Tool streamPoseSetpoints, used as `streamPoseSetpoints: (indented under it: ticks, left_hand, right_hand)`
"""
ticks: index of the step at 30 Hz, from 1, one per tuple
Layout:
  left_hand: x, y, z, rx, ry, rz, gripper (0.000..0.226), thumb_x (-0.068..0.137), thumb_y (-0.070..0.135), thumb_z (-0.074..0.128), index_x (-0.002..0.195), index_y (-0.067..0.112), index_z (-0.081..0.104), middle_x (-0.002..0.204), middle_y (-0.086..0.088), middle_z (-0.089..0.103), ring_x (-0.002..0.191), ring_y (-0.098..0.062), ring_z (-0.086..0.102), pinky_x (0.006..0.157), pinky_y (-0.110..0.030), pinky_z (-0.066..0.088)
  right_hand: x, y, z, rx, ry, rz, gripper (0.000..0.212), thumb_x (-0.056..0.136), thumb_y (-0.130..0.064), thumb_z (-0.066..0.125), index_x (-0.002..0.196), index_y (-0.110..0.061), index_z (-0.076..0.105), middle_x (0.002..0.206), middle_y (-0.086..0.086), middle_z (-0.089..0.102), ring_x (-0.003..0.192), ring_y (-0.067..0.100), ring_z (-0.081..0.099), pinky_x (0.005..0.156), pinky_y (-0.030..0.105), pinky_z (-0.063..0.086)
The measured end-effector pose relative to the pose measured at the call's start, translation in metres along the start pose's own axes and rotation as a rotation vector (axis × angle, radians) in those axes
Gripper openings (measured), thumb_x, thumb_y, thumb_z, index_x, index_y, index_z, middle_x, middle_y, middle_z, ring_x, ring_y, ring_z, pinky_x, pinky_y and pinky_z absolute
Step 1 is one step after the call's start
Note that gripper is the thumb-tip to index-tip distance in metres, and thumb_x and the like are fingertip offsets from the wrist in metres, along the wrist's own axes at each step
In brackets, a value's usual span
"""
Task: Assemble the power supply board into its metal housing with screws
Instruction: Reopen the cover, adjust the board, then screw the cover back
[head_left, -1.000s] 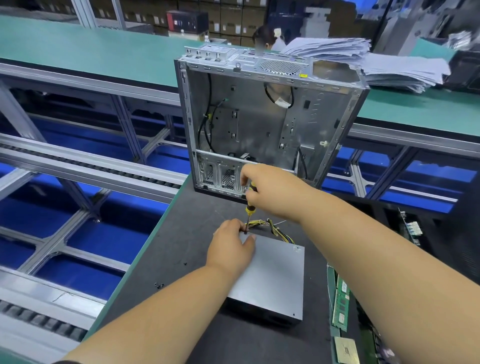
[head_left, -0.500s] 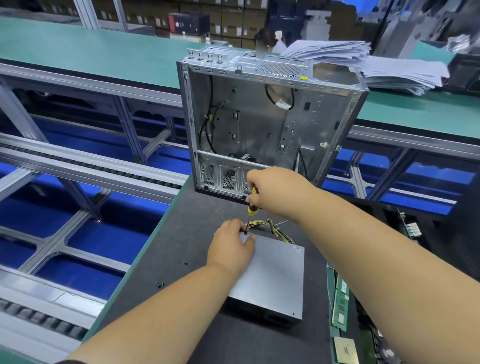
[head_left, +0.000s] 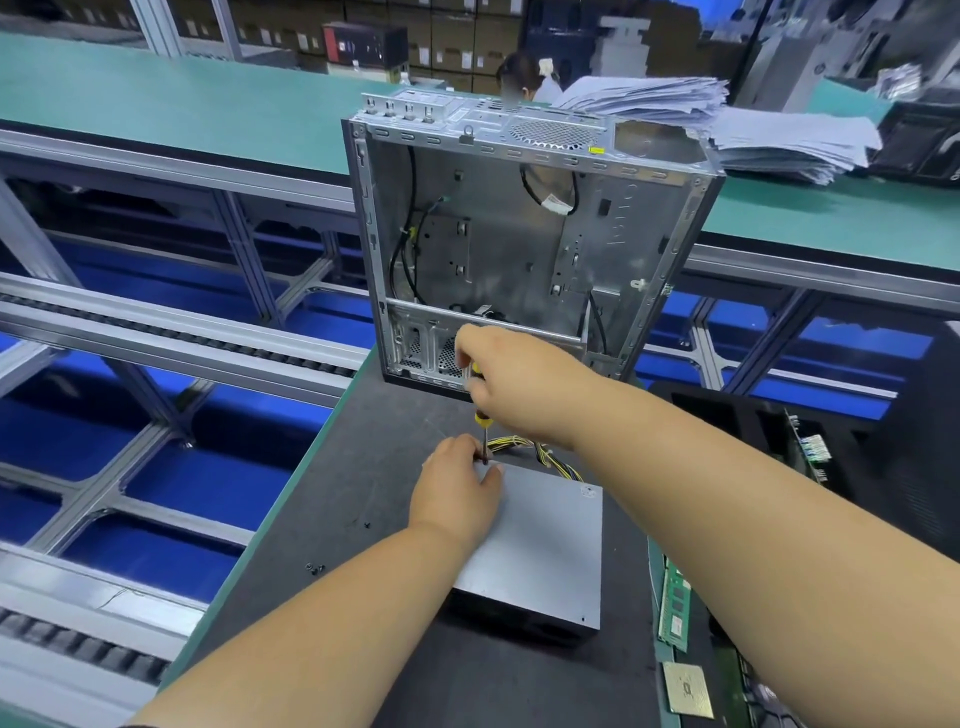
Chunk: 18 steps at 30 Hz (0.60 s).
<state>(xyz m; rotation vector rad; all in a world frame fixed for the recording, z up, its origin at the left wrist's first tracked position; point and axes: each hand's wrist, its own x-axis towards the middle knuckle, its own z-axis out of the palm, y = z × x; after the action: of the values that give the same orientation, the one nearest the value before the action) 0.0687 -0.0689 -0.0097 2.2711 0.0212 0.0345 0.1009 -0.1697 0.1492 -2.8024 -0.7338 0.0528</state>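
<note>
The grey power supply box (head_left: 540, 540) lies flat on the dark desk (head_left: 363, 467), just in front of the upright open metal housing (head_left: 519, 244). The right hand (head_left: 511, 382) grips a yellow-handled screwdriver (head_left: 483, 421), tip down at the box's far corner. The left hand (head_left: 457, 491) rests there, fingers pinching the shaft.

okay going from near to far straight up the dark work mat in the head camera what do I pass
power supply box → left hand steadying the screwdriver tip at the box's far edge → yellow wire bundle → right hand gripping the screwdriver's handle → open metal computer case → paper stack
</note>
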Motion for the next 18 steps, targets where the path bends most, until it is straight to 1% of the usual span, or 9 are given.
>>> streamPoseSetpoints:
  ticks: [2, 4, 7, 9, 11, 13, 14, 16, 18]
  left_hand:
    - [0.0, 0.0, 0.0, -0.004, 0.002, 0.0, 0.012, 0.092, 0.032, 0.06, 0.088, 0.024, 0.052, 0.097, 0.005, 0.05, 0.095, -0.021, 0.052, 0.077, -0.035, 0.046]
    - [0.0, 0.0, 0.0, -0.009, 0.004, 0.003, 0.011, 0.092, 0.032, 0.06, 0.09, 0.023, 0.053, 0.099, 0.005, 0.051, 0.096, -0.02, 0.052, 0.078, -0.034, 0.047]
    - [-0.001, 0.0, 0.0, -0.017, 0.002, 0.001, 0.01, 0.092, 0.032, 0.059, 0.092, 0.023, 0.054, 0.1, 0.006, 0.052, 0.097, -0.02, 0.053, 0.079, -0.035, 0.048]
    - [-0.001, 0.0, 0.0, -0.015, 0.001, 0.009, 0.01, 0.092, 0.031, 0.059, 0.091, 0.023, 0.053, 0.099, 0.005, 0.052, 0.097, -0.02, 0.053, 0.08, -0.036, 0.048]
    - [-0.001, 0.0, 0.0, -0.007, -0.001, 0.01, 0.011, 0.092, 0.032, 0.059, 0.089, 0.024, 0.052, 0.099, 0.005, 0.051, 0.096, -0.021, 0.053, 0.079, -0.034, 0.046]
    - [-0.001, 0.0, -0.001, -0.007, -0.003, 0.002, 0.011, 0.092, 0.032, 0.059, 0.088, 0.025, 0.051, 0.098, 0.006, 0.051, 0.096, -0.021, 0.052, 0.077, -0.033, 0.045]
    - [-0.001, 0.0, -0.001, -0.007, -0.004, 0.0, 0.011, 0.092, 0.032, 0.059, 0.088, 0.026, 0.051, 0.099, 0.006, 0.051, 0.097, -0.021, 0.052, 0.077, -0.033, 0.045]
    - [-0.001, 0.0, 0.0, -0.01, -0.003, -0.004, 0.01, 0.091, 0.033, 0.059, 0.089, 0.026, 0.051, 0.1, 0.006, 0.052, 0.099, -0.021, 0.052, 0.079, -0.033, 0.046]
    - [-0.001, 0.0, 0.0, -0.014, 0.001, -0.005, 0.01, 0.091, 0.033, 0.059, 0.09, 0.026, 0.052, 0.102, 0.005, 0.053, 0.1, -0.02, 0.052, 0.079, -0.033, 0.046]
  right_hand:
    - [0.0, 0.001, 0.003, -0.202, 0.057, -0.001, 0.022, 0.099, -0.038, 0.049, 0.103, -0.016, 0.048, 0.085, 0.001, 0.055, 0.08, 0.026, 0.054, 0.056, 0.032, 0.036]
    - [0.0, 0.003, 0.007, -0.421, 0.077, 0.067, 0.034, 0.102, -0.046, 0.038, 0.083, -0.018, 0.045, 0.069, -0.003, 0.046, 0.068, 0.024, 0.049, 0.049, 0.027, 0.027]
    - [-0.002, 0.004, 0.012, -0.434, 0.078, 0.16, 0.047, 0.103, -0.046, 0.028, 0.064, -0.02, 0.037, 0.064, -0.004, 0.041, 0.056, 0.018, 0.04, 0.049, 0.025, 0.024]
    - [-0.004, 0.004, 0.011, -0.297, 0.056, 0.165, 0.035, 0.098, -0.038, 0.033, 0.068, -0.021, 0.04, 0.073, -0.003, 0.043, 0.067, 0.023, 0.047, 0.051, 0.027, 0.026]
    - [-0.005, 0.005, 0.009, -0.119, 0.006, 0.111, 0.018, 0.094, -0.028, 0.04, 0.094, -0.017, 0.055, 0.095, 0.002, 0.05, 0.086, 0.028, 0.052, 0.06, 0.032, 0.034]
    - [-0.004, 0.006, 0.006, -0.036, -0.008, 0.075, 0.029, 0.095, -0.023, 0.045, 0.122, -0.015, 0.05, 0.109, 0.006, 0.054, 0.093, 0.029, 0.056, 0.065, 0.036, 0.041]
    - [-0.004, 0.008, 0.007, -0.063, 0.02, 0.067, 0.032, 0.096, -0.025, 0.047, 0.127, -0.017, 0.047, 0.103, 0.005, 0.057, 0.089, 0.028, 0.057, 0.062, 0.035, 0.043]
    - [-0.003, 0.009, 0.011, -0.243, 0.091, 0.08, 0.026, 0.1, -0.039, 0.046, 0.118, -0.021, 0.048, 0.077, -0.001, 0.052, 0.078, 0.026, 0.056, 0.05, 0.03, 0.034]
    - [-0.004, 0.011, 0.016, -0.385, 0.127, 0.156, 0.03, 0.101, -0.049, 0.037, 0.092, -0.023, 0.048, 0.064, -0.007, 0.038, 0.071, 0.024, 0.05, 0.047, 0.026, 0.023]
